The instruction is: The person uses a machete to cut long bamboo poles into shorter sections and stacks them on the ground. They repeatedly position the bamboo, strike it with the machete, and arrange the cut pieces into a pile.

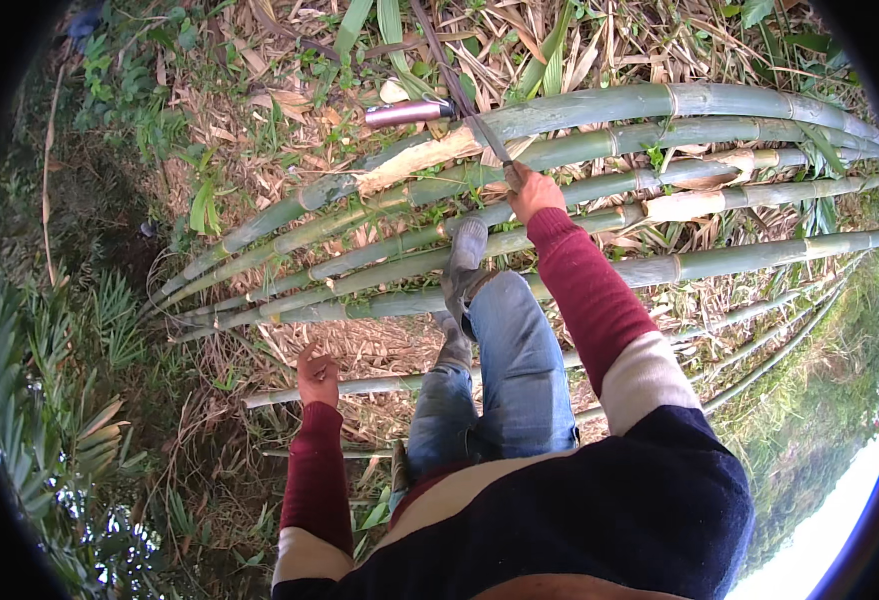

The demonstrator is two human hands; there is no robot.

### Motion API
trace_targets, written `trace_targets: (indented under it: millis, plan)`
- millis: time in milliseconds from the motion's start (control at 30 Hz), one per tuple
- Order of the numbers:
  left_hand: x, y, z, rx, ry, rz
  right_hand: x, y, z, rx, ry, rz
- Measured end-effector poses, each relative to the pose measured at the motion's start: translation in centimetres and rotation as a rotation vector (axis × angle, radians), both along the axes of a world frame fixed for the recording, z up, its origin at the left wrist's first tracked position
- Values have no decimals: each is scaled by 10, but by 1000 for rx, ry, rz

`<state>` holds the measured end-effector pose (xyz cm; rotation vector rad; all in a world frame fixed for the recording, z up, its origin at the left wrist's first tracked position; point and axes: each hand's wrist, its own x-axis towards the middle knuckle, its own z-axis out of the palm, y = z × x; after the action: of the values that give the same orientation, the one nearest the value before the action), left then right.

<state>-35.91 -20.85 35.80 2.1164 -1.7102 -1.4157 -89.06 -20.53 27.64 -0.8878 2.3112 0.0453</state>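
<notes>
My right hand (537,192) is closed round the handle of a machete (491,138). Its blade reaches away from me across the farthest bamboo pole (600,109), beside a pale stretch where the green skin is off. Several more cut bamboo poles (560,150) lie side by side under and in front of that hand. My left hand (317,375) hangs low on the left with fingers apart and slightly curled, holding nothing, above a thinner pole (380,384). One of my boots (468,245) rests against the nearer poles.
A purple metallic cylinder (407,112) lies just beyond the farthest pole. Dry leaves (360,345) litter the ground. Dense green plants (35,420) stand at the left, and slim stalks (775,345) lie at the right. A grassy slope (810,450) falls away there.
</notes>
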Motion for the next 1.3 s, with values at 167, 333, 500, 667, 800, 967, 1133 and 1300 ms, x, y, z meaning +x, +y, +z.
trace_targets:
  millis: [167,333,500,667,800,967,1133,1300]
  plan:
    - [-57,-44,33,109,-3,27,27,8,-12,-68,-195,-136]
    - [-123,-86,-35,30,-143,-276,76,18,5,-371,-916,-1429]
    - [-269,-146,-176,-81,-375,-794,146,41,-10,-623,-634,-1692]
    - [-375,-154,-309,-231,-389,-864,158,67,-54,-520,-554,-1705]
    - [-410,-125,-346,-514,-539,-895,179,71,-46,-554,-613,-1876]
    - [-414,-132,-355,-687,-459,-1028,196,70,-48,-535,-700,-1963]
    - [-406,-123,-350,-404,-276,-1024,199,71,-58,-520,-719,-1972]
    - [-434,-95,-294,-287,190,-1039,196,64,-55,-522,-713,-2036]
